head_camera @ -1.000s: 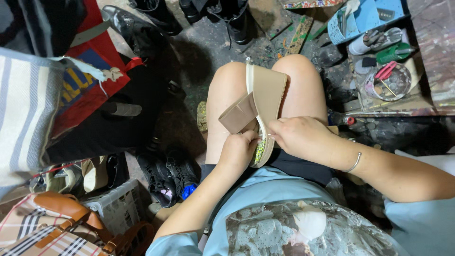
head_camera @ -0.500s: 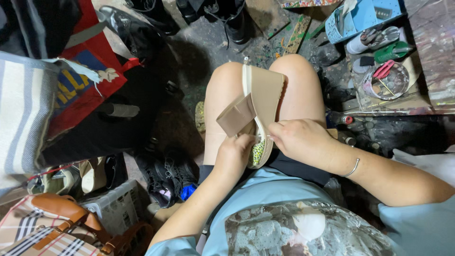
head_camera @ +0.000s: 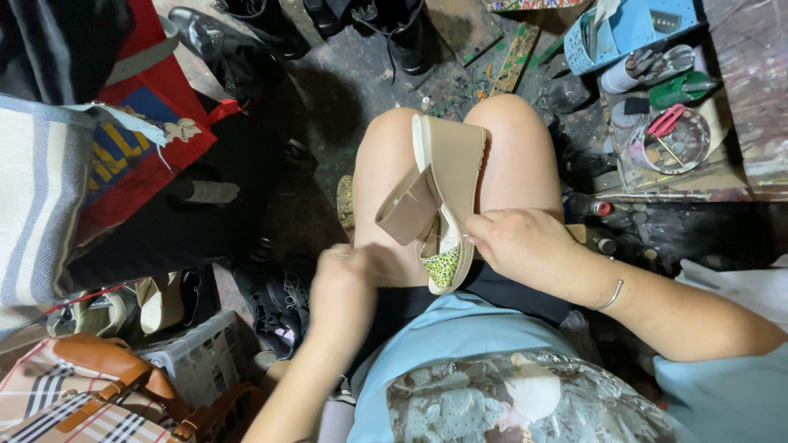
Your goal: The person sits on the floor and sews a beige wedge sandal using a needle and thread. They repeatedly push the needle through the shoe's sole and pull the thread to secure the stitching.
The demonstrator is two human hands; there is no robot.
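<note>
Sandal: a beige wedge sandal lay lengthwise on the person's bare thighs at the centre of the frame, sole side turned right, its wide ankle strap folded open to the left and a yellow-green patterned insole patch showing at the near end.
Right hand: the right hand was closed on the sandal's near right edge, fingers curled over the rim by the footbed, holding it steady on the lap; a thin bangle sat on that wrist.
Left hand: the left hand, blurred, was lower left of the sandal and apart from it, fingers pinched together as if on something thin; what it held, if anything, could not be told.
Progress: judged from this view, the work on the shoe was partway. The strap hung loose rather than fastened down, and the sandal remained in hand on the lap, so securing and finishing looked left to do.
Surroundings: black shoes stood at upper left, a red bag left of centre, a checked bag at lower left, and a tool tray with red-handled scissors at upper right.
</note>
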